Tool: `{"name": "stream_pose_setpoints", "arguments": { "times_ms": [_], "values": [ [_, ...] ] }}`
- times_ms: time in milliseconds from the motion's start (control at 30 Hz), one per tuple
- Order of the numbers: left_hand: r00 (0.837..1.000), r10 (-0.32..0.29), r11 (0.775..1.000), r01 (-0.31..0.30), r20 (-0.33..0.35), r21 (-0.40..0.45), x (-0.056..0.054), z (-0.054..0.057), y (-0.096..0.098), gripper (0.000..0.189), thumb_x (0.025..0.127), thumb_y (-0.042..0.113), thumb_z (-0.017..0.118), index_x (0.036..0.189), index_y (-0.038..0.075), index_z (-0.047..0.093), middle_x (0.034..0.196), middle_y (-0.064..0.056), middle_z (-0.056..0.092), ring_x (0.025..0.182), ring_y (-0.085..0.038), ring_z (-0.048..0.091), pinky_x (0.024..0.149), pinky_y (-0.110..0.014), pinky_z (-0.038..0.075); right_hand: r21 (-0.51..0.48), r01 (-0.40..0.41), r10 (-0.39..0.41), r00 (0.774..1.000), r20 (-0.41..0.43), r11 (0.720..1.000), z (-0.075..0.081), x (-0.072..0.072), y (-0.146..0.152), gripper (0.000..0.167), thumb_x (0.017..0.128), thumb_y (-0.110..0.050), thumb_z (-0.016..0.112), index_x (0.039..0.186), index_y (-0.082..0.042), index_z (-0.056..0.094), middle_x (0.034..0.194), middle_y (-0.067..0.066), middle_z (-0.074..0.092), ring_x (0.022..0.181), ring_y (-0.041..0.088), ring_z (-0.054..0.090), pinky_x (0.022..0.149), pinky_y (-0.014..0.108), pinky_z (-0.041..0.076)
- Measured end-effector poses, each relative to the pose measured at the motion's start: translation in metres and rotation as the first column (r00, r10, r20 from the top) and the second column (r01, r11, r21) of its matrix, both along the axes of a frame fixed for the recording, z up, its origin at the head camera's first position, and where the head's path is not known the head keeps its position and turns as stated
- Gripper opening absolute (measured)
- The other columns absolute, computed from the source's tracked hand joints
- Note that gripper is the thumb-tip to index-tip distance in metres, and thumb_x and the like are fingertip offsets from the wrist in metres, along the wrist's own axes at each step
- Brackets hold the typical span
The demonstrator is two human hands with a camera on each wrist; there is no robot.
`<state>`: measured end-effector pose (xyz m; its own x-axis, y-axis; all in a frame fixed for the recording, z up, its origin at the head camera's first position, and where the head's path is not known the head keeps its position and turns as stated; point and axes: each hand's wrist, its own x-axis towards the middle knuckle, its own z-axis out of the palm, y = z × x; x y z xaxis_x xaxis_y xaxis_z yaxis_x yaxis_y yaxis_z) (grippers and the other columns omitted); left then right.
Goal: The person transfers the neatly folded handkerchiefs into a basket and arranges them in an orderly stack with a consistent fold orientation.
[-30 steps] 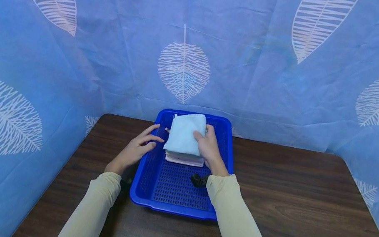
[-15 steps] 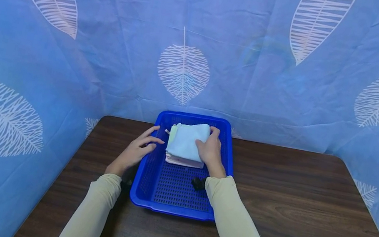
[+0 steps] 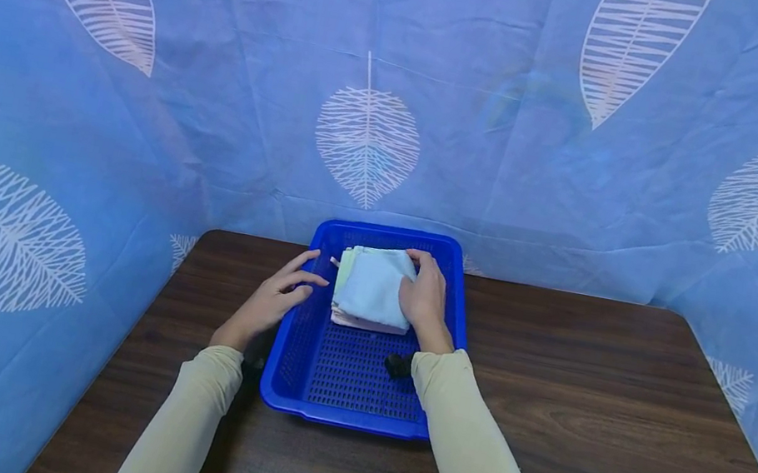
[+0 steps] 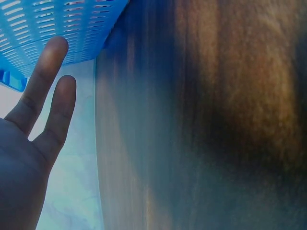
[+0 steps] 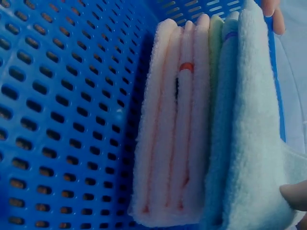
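Note:
A folded light blue towel [image 3: 374, 282] lies on top of a stack of folded towels in the blue plastic basket [image 3: 358, 417]. My right hand [image 3: 424, 299] is at its right edge, thumb on the cloth and fingers curled at the far right corner. Pale pink towels [image 5: 172, 124], a thin green towel [image 5: 216, 57] and darker blue layers show beneath it in the right wrist view. My left hand [image 3: 272, 298] stays beside the basket's left rim with spread fingers, holding nothing. In the left wrist view two fingers [image 4: 60, 105] overlap the basket's slotted wall.
The basket stands on a dark wood table [image 3: 585, 408] near its back edge. A blue curtain [image 3: 461, 116] with white leaf prints hangs behind. A black strap-like object [image 3: 398, 365] shows below my right wrist, over the basket floor.
The light blue towel has come down and shifted slightly right onto the stack, uncovering a green edge at left. My right hand has moved a little right with it. The left hand has stayed put.

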<state>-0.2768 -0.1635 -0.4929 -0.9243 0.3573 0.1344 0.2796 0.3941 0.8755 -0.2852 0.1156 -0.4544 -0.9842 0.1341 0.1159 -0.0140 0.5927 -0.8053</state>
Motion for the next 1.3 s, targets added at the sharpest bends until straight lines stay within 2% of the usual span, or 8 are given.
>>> {"name": "stream_pose_setpoints", "arguments": {
  "times_ms": [200,300,433,700,867,1033,1167,1300],
  "values": [
    [1.000,0.000,1.000,0.000,0.000,-0.003,0.000,0.001,0.000,0.030,0.107,0.028,0.050,0.127,0.019,0.070,0.168,0.019,0.022,0.161,-0.027,0.014,0.119,-0.071,0.026,-0.034,0.091,-0.090,0.996,0.012,0.995,-0.001,-0.001,-0.001,0.047,0.099,-0.005,0.059,0.144,-0.011,0.045,0.143,0.015,0.051,0.130,0.037,0.054,0.109,0.053,0.047],
    [1.000,0.009,1.000,-0.009,-0.004,-0.011,-0.001,0.001,0.001,0.030,0.107,0.028,0.049,0.126,0.020,0.070,0.168,0.020,0.022,0.161,-0.026,0.014,0.119,-0.071,0.027,-0.031,0.157,-0.157,0.988,0.002,0.987,-0.002,-0.001,-0.001,0.037,0.100,-0.008,0.062,0.134,-0.010,0.047,0.137,0.016,0.048,0.118,0.039,0.057,0.102,0.053,0.050],
    [1.000,0.021,1.000,-0.021,-0.005,-0.021,0.000,0.001,0.002,0.029,0.107,0.027,0.049,0.126,0.021,0.070,0.168,0.020,0.023,0.161,-0.026,0.015,0.119,-0.071,0.027,0.030,0.169,-0.168,0.986,-0.013,0.985,-0.004,-0.002,0.000,0.025,0.101,-0.012,0.062,0.124,-0.007,0.057,0.132,0.017,0.051,0.114,0.040,0.060,0.100,0.052,0.052],
    [1.000,0.024,0.999,-0.024,0.002,-0.030,0.000,0.000,0.003,0.029,0.107,0.028,0.049,0.125,0.025,0.070,0.169,0.018,0.023,0.161,-0.029,0.017,0.118,-0.072,0.027,0.179,0.021,-0.058,0.977,0.205,0.984,-0.006,-0.001,0.002,0.049,0.100,-0.027,0.064,0.140,0.000,0.056,0.144,0.023,0.048,0.129,0.039,0.054,0.111,0.051,0.047],
    [1.000,0.028,0.998,-0.028,-0.006,-0.050,-0.003,0.002,0.003,0.028,0.107,0.029,0.049,0.125,0.025,0.071,0.168,0.019,0.023,0.161,-0.028,0.017,0.120,-0.071,0.026,0.165,0.002,-0.041,0.972,0.232,0.986,-0.004,-0.004,0.003,0.054,0.099,-0.029,0.065,0.142,0.001,0.054,0.146,0.023,0.045,0.128,0.039,0.053,0.112,0.051,0.046],
    [0.999,0.024,0.990,-0.029,-0.036,-0.141,-0.005,0.006,0.003,0.029,0.106,0.033,0.050,0.128,0.027,0.070,0.168,0.020,0.024,0.161,-0.025,0.017,0.121,-0.069,0.026,0.178,-0.043,-0.004,0.966,0.257,0.983,0.000,-0.004,0.005,0.062,0.097,-0.030,0.067,0.147,0.001,0.049,0.149,0.026,0.042,0.128,0.039,0.054,0.111,0.049,0.047],
    [0.996,0.013,0.961,-0.038,-0.093,-0.272,-0.003,0.012,0.003,0.033,0.105,0.038,0.050,0.134,0.033,0.065,0.168,0.019,0.025,0.159,-0.028,0.022,0.122,-0.070,0.023,0.213,-0.117,0.056,0.961,0.272,0.970,0.007,-0.003,0.009,0.065,0.095,-0.029,0.067,0.146,0.006,0.047,0.147,0.031,0.042,0.130,0.041,0.051,0.109,0.050,0.048],
    [0.986,0.010,0.909,-0.079,-0.169,-0.409,0.001,0.021,0.003,0.038,0.104,0.042,0.051,0.141,0.037,0.059,0.168,0.016,0.026,0.147,-0.029,0.037,0.115,-0.067,0.036,0.233,-0.187,0.118,0.952,0.281,0.954,0.018,-0.001,0.016,0.067,0.096,-0.029,0.063,0.146,0.011,0.044,0.147,0.035,0.046,0.139,0.044,0.042,0.113,0.051,0.044]
  ]
}}
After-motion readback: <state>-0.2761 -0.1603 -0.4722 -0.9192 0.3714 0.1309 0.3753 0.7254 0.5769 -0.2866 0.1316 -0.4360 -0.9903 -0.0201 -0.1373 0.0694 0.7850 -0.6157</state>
